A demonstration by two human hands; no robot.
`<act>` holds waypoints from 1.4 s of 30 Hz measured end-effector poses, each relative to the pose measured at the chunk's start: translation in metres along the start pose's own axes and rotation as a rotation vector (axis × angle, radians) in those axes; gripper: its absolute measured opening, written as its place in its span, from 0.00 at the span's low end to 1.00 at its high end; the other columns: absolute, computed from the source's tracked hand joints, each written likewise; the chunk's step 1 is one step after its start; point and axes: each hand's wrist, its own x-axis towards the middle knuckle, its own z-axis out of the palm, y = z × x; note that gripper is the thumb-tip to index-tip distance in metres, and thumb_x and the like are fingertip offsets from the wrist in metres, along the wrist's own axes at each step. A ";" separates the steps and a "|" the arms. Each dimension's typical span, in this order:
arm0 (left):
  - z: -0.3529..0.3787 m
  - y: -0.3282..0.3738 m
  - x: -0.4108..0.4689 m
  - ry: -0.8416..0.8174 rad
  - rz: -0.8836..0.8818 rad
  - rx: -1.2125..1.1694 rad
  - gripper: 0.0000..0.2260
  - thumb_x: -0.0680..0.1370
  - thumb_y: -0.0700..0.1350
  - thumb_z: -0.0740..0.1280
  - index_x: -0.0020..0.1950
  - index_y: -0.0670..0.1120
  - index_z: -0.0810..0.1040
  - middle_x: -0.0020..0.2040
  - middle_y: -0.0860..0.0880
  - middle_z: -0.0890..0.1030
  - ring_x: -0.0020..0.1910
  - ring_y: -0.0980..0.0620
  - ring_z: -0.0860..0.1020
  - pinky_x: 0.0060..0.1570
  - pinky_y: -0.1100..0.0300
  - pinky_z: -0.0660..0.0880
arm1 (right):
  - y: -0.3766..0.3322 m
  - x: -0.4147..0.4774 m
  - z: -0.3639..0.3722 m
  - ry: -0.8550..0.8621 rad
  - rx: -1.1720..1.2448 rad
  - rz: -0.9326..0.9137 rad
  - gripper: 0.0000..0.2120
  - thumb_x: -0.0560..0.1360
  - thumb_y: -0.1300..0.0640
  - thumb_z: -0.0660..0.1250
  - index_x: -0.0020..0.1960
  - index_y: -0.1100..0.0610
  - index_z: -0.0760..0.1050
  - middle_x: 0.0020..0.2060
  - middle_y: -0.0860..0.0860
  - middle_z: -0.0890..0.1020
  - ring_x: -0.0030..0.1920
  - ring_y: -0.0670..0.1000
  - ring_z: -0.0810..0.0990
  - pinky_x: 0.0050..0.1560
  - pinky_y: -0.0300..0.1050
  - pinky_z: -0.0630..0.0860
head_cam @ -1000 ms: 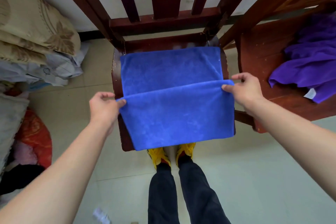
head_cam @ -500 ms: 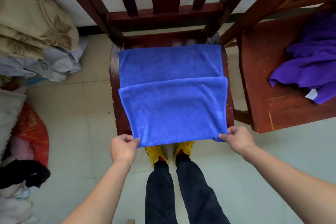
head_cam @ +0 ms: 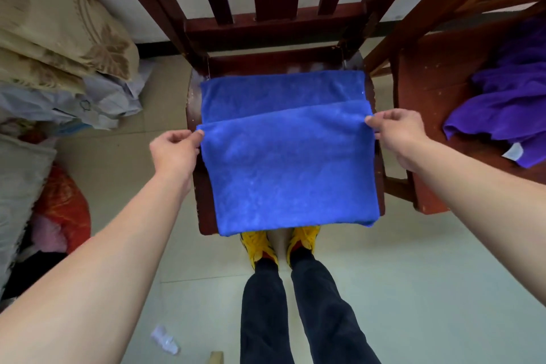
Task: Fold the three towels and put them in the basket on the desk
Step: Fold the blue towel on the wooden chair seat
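We look down on a dark red wooden chair (head_cam: pixel 274 27) on pale floor tiles (head_cam: pixel 413 275), with a second wooden chair (head_cam: pixel 428 91) just right of it, folded beige bedding (head_cam: pixel 59 38) over pale plastic bags (head_cam: pixel 88 100) to its left, a red bundle (head_cam: pixel 63 210) nearer us, and a crumpled plastic scrap (head_cam: pixel 165 338) nearest.

Even, soft daylight; faint shadows only; strong wide-angle bending toward frame edges; slight overall softness, no glare.
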 end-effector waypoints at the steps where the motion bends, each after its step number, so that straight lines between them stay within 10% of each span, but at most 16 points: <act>1: 0.002 -0.009 0.001 0.008 -0.023 0.012 0.08 0.72 0.44 0.74 0.44 0.44 0.77 0.41 0.45 0.80 0.35 0.51 0.75 0.35 0.61 0.72 | 0.009 0.000 0.002 0.017 -0.047 0.022 0.08 0.70 0.53 0.75 0.39 0.53 0.77 0.43 0.52 0.83 0.46 0.54 0.82 0.51 0.50 0.80; 9: -0.007 -0.130 -0.074 0.076 -0.239 0.529 0.17 0.66 0.53 0.77 0.39 0.46 0.72 0.37 0.48 0.78 0.40 0.43 0.78 0.42 0.53 0.74 | 0.111 -0.076 -0.001 -0.068 -0.462 0.193 0.13 0.68 0.47 0.75 0.41 0.55 0.76 0.39 0.51 0.83 0.42 0.56 0.81 0.46 0.50 0.78; 15: 0.002 -0.163 -0.095 0.199 -0.501 0.092 0.25 0.66 0.56 0.78 0.48 0.39 0.76 0.43 0.41 0.76 0.43 0.41 0.74 0.43 0.53 0.70 | 0.138 -0.086 0.002 -0.033 -0.386 0.154 0.17 0.72 0.49 0.71 0.33 0.58 0.72 0.28 0.53 0.78 0.30 0.55 0.74 0.33 0.45 0.68; 19: 0.005 -0.163 -0.098 0.112 -0.437 0.039 0.26 0.71 0.50 0.75 0.28 0.46 0.58 0.29 0.48 0.58 0.31 0.48 0.57 0.31 0.57 0.56 | 0.143 -0.091 -0.011 -0.017 -0.204 0.075 0.17 0.74 0.51 0.69 0.33 0.59 0.70 0.27 0.52 0.74 0.31 0.53 0.72 0.35 0.46 0.68; 26: -0.020 -0.152 -0.122 0.003 -0.206 0.046 0.13 0.73 0.48 0.70 0.35 0.43 0.70 0.33 0.45 0.69 0.34 0.49 0.65 0.36 0.56 0.64 | 0.131 -0.127 -0.030 -0.037 -0.071 0.027 0.15 0.78 0.50 0.65 0.41 0.62 0.74 0.34 0.55 0.78 0.34 0.55 0.76 0.34 0.50 0.78; 32: -0.054 -0.150 -0.158 -0.045 -0.127 -0.015 0.22 0.76 0.46 0.70 0.31 0.48 0.58 0.30 0.48 0.61 0.33 0.49 0.60 0.35 0.56 0.59 | 0.126 -0.171 -0.048 -0.315 0.053 0.202 0.09 0.72 0.53 0.74 0.40 0.59 0.79 0.32 0.52 0.79 0.32 0.52 0.74 0.30 0.41 0.75; 42: -0.131 -0.155 -0.235 -0.110 -0.094 -0.109 0.04 0.77 0.40 0.67 0.44 0.44 0.74 0.38 0.45 0.78 0.31 0.50 0.75 0.27 0.62 0.72 | 0.156 -0.278 -0.071 -0.125 0.265 0.101 0.05 0.74 0.58 0.71 0.40 0.58 0.79 0.29 0.52 0.74 0.18 0.45 0.63 0.27 0.40 0.74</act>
